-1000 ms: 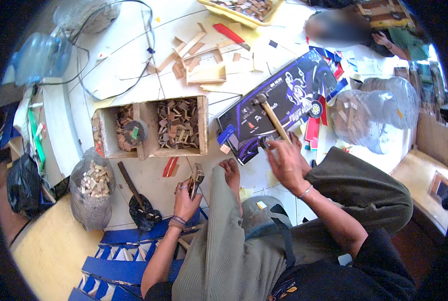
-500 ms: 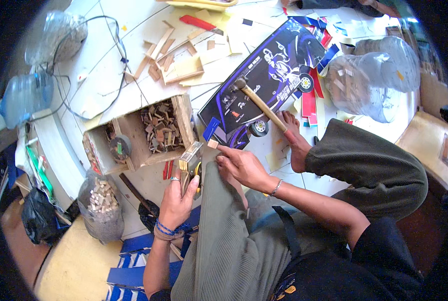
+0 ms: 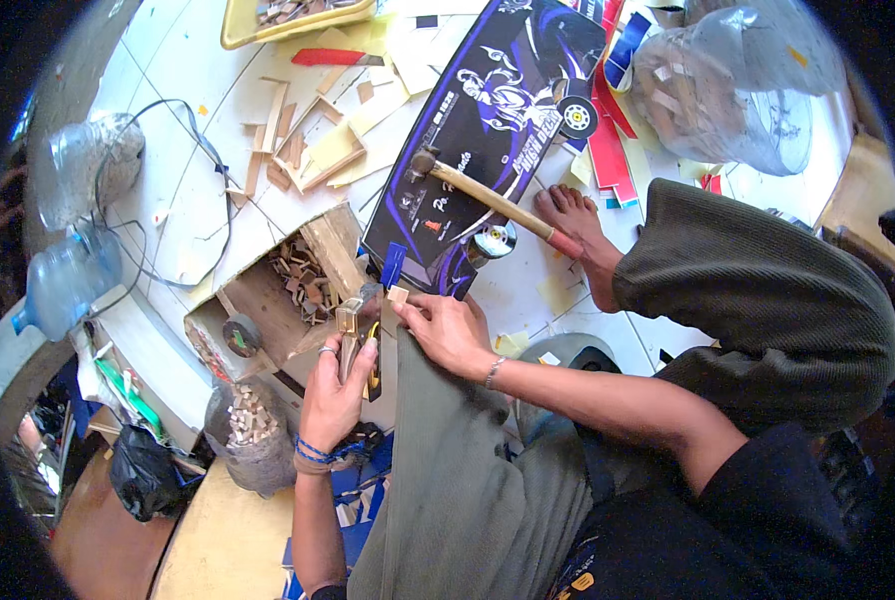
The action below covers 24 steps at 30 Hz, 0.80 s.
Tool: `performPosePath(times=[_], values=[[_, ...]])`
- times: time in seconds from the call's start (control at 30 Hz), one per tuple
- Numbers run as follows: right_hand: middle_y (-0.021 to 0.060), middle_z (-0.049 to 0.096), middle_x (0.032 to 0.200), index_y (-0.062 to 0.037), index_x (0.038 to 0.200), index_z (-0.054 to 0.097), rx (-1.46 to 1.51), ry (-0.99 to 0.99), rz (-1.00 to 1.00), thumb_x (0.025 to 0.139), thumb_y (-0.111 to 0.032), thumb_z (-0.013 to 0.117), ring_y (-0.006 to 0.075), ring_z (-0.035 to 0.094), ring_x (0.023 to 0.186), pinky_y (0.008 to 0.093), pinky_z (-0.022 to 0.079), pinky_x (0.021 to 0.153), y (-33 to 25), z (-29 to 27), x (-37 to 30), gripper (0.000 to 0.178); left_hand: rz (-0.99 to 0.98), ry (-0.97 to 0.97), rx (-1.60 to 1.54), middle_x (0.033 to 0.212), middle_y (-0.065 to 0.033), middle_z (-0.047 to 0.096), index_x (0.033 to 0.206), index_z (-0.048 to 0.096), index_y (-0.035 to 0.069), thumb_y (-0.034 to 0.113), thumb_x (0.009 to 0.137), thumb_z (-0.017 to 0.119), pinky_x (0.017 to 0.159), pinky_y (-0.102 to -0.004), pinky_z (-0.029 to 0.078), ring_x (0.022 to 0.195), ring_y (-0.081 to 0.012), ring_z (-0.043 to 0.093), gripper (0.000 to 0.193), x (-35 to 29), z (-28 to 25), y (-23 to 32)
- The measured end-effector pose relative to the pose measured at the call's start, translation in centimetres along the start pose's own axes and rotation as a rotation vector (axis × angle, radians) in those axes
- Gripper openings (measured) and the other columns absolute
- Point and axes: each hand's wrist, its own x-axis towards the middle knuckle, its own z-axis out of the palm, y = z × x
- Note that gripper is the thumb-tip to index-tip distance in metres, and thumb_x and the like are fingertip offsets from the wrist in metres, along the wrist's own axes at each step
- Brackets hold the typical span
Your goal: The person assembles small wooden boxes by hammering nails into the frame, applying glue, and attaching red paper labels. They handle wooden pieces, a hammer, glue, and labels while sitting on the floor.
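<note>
At frame centre, left hand (image 3: 335,400) clamps a shiny metal tool (image 3: 348,318); right hand (image 3: 452,335) touches a pale, square wood block (image 3: 397,295), pinch not determinable.

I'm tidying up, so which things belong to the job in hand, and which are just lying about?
Likely in the job:
metal tool, held in the left hand
small wooden block, held in the right hand

Apparently just lying about:
black cable
blue plastic bottle
black bag
</note>
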Motion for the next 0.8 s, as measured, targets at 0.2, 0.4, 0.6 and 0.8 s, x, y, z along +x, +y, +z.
performPosePath(times=[0.2, 0.4, 0.6, 0.8], values=[[0.0092, 0.074, 0.086, -0.001, 0.101, 0.07, 0.541, 0.107, 0.209, 0.097, -0.03, 0.057, 0.0164, 0.07, 0.081, 0.0302, 0.052, 0.076, 0.2, 3.3, -0.3, 0.032, 0.077, -0.068, 0.033, 0.093, -0.0109, 0.068, 0.117, 0.055, -0.002, 0.039, 0.098, 0.057, 0.078, -0.0311, 0.05, 0.084, -0.0166, 0.063, 0.045, 0.4, -0.6, 0.4], [0.0167, 0.069, 0.083, -0.0064, 0.092, 0.071, 0.531, 0.233, 0.121, 0.093, -0.036, 0.057, 0.0325, 0.068, 0.077, 0.041, 0.05, 0.068, 1.6, 3.8, -0.2, 0.032, 0.123, -0.123, 0.166, 0.093, -0.0138, 0.067, 0.109, 0.055, -0.001, 0.037, 0.1, 0.054, 0.08, -0.0337, 0.049, 0.086, -0.0224, 0.064, 0.039, 1.5, 0.1, 0.7], [0.0164, 0.07, 0.087, -0.0056, 0.096, 0.071, 0.483, 0.247, 0.109, 0.092, -0.037, 0.058, 0.0336, 0.068, 0.08, 0.0411, 0.052, 0.07, 1.4, 3.3, -0.4, 0.034, 0.031, -0.11, 0.412, 0.099, -0.0251, 0.064, 0.116, 0.052, -0.001, 0.041, 0.1, 0.051, 0.083, -0.0433, 0.048, 0.094, -0.04, 0.063, 0.045, 1.6, 1.0, 1.6], [0.0138, 0.073, 0.091, -0.0051, 0.105, 0.071, 0.481, 0.245, 0.103, 0.091, -0.037, 0.059, 0.03, 0.071, 0.085, 0.038, 0.053, 0.074, 1.5, 3.1, -0.5, 0.037, 0.076, -0.071, 0.453, 0.106, -0.0293, 0.063, 0.125, 0.051, 0.0, 0.043, 0.098, 0.052, 0.086, -0.0456, 0.048, 0.102, -0.0445, 0.061, 0.05, 2.1, 1.4, 1.3]])
